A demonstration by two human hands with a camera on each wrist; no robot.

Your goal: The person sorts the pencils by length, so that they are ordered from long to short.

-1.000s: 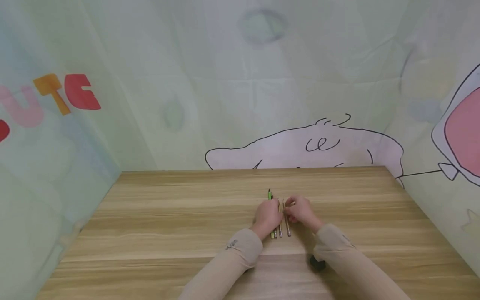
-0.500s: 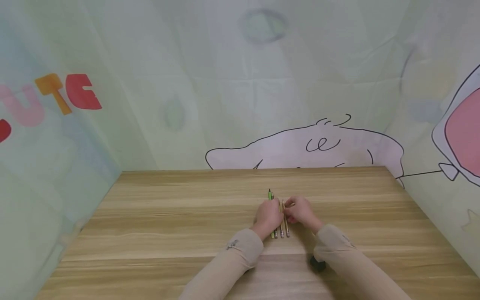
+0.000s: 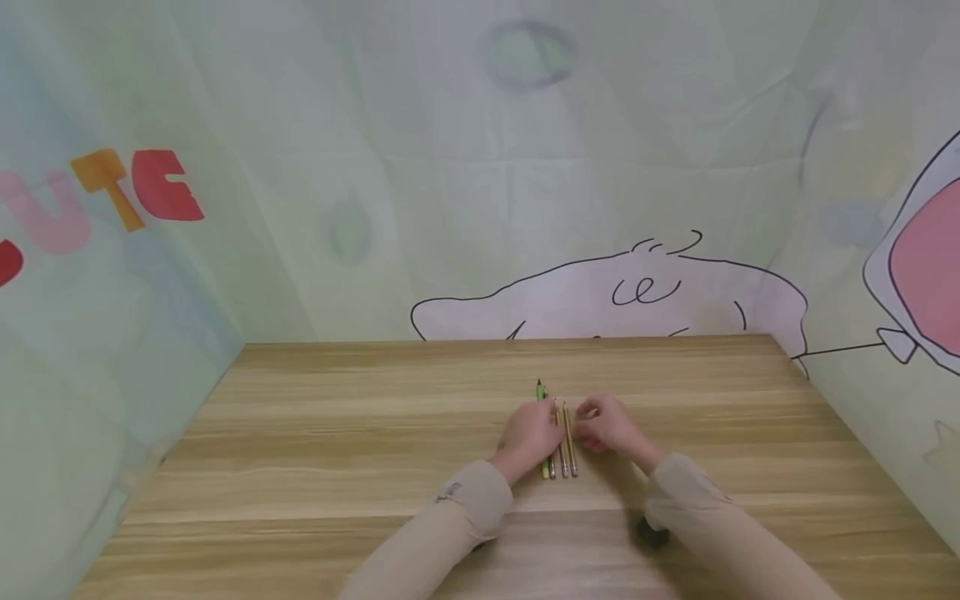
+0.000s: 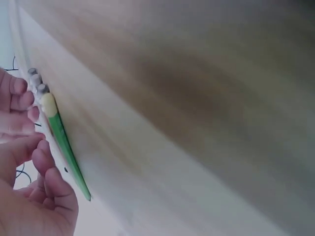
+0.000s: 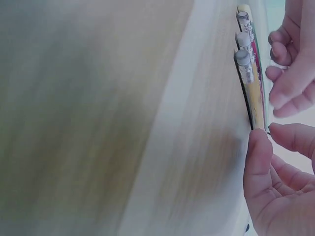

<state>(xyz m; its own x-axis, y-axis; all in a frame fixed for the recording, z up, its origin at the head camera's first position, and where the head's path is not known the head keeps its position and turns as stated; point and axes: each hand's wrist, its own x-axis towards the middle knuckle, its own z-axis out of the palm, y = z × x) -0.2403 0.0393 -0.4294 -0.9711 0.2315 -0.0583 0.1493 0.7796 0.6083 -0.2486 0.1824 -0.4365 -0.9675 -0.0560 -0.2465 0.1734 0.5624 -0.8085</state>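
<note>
Several pencils lie side by side on the wooden table, pointing away from me. At the left of the row is a green pencil (image 4: 63, 140) with a cream end and dark tip. Beside it lie slimmer pencils with erasers, one of them a yellow pencil (image 5: 253, 93) at the right end. My left hand (image 3: 529, 433) is over the left part of the row and hides the pencils' middles, its fingers loosely bent. Just right of the yellow pencil is my right hand (image 3: 611, 431), a small gap showing between them in the head view. Its thumb and fingers are loosely bent around nothing.
The wooden table (image 3: 337, 450) stretches out on both sides of the hands. A printed cloth (image 3: 337, 167) with cartoon drawings hangs behind and beside it. A dark device (image 3: 651, 533) shows under the right sleeve.
The rightmost pencil has come closer to the others, pushed left by my right hand. Since then the right hand has let go and drawn right; my left hand has shifted slightly left.
</note>
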